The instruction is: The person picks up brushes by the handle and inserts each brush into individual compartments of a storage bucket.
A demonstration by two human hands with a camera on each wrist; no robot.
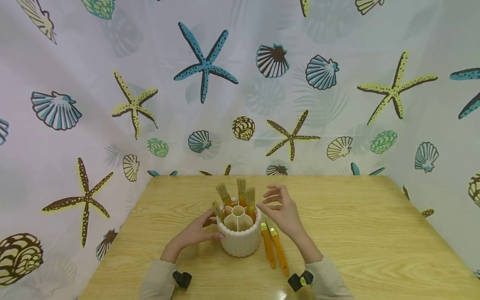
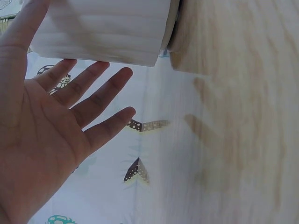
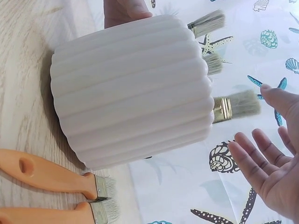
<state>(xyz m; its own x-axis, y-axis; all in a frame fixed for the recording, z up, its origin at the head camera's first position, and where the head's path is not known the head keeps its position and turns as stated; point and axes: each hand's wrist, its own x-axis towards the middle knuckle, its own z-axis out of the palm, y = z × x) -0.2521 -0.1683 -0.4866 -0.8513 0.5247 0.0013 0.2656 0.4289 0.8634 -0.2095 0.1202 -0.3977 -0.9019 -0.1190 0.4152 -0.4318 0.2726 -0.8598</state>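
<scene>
A white ribbed round holder [image 1: 240,243] with several compartments stands on the table. Several paintbrushes [image 1: 241,189] are in its far and side compartments, bristles up. My left hand [image 1: 196,231] rests against the holder's left side with fingers spread; in the left wrist view the fingers [image 2: 100,98] are mostly straight. Beside the holder's upper right rim is my right hand [image 1: 282,210], its fingers loosely bent and holding nothing; in the right wrist view it is apart from the nearest upright brush [image 3: 238,105]. Two orange-handled paintbrushes [image 1: 279,252] lie on the table right of the holder.
The wood-grain table [image 1: 345,233] extends to both sides of the holder. A white curtain [image 1: 240,91] printed with starfish and shells hangs behind and at both sides of the table. Dark wrist cameras [image 1: 182,279] sit at both cuffs.
</scene>
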